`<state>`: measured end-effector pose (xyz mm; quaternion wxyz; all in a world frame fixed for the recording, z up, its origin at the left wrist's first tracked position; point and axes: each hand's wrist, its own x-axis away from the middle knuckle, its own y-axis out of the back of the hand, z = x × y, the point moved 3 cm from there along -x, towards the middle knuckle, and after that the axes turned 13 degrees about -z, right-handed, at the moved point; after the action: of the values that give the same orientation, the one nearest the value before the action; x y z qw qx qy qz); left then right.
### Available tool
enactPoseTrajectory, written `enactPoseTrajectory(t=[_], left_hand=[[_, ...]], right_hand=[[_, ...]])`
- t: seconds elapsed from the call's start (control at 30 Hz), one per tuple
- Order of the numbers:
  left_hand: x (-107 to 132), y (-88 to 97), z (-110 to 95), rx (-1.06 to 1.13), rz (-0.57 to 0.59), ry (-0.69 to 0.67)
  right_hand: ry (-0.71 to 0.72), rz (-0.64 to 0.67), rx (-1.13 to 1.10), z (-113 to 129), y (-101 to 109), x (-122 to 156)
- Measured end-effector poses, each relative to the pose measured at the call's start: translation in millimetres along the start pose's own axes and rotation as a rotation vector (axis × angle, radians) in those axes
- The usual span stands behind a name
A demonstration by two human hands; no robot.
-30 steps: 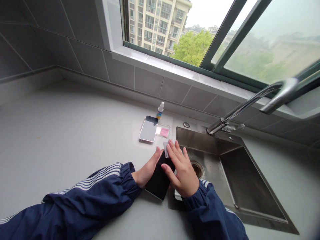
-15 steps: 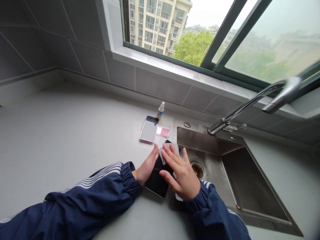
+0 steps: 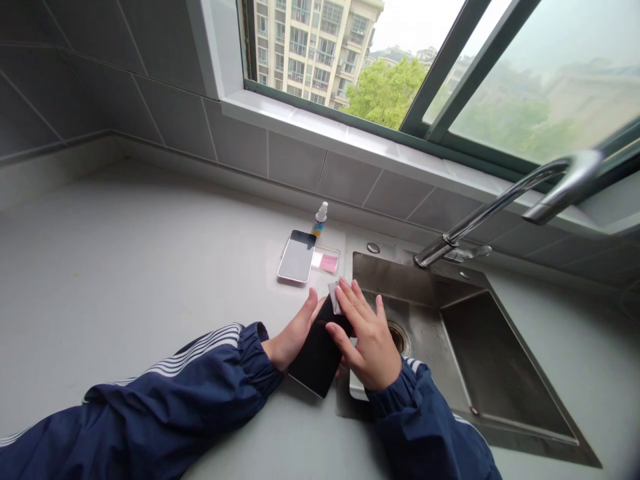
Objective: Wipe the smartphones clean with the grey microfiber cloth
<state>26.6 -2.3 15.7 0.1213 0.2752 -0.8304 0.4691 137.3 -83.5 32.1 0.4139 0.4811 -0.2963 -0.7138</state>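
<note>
While gripping a glossy black smartphone (image 3: pixel 316 357) slanting forward: left hand (image 3: pixel 293 337) at its edge, right hand (image 3: pixel 363 340) above, pinching white cloth (image 3: pixel 335 298).

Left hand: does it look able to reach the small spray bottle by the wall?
Probably, once it lets go: the left hand is braced against the black smartphone, and only the grey-faced phone lies near the way to the spray bottle, low enough to pass over.
</note>
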Motion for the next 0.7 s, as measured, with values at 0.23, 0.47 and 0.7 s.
enactPoseTrajectory(t=[0.23, 0.47, 0.7], left_hand=[[0, 3.8, -3, 0.047, -0.090, -0.152], [-1, 2.3, -1, 0.027, -0.028, -0.070], [-2, 3.0, 2, -0.010, 0.039, -0.031]], right_hand=[[0.096, 0.059, -0.022, 7, -4, 2], [0.012, 0.018, 0.025, 7, -5, -1], [-0.046, -0.018, 0.037, 6, -3, -1]])
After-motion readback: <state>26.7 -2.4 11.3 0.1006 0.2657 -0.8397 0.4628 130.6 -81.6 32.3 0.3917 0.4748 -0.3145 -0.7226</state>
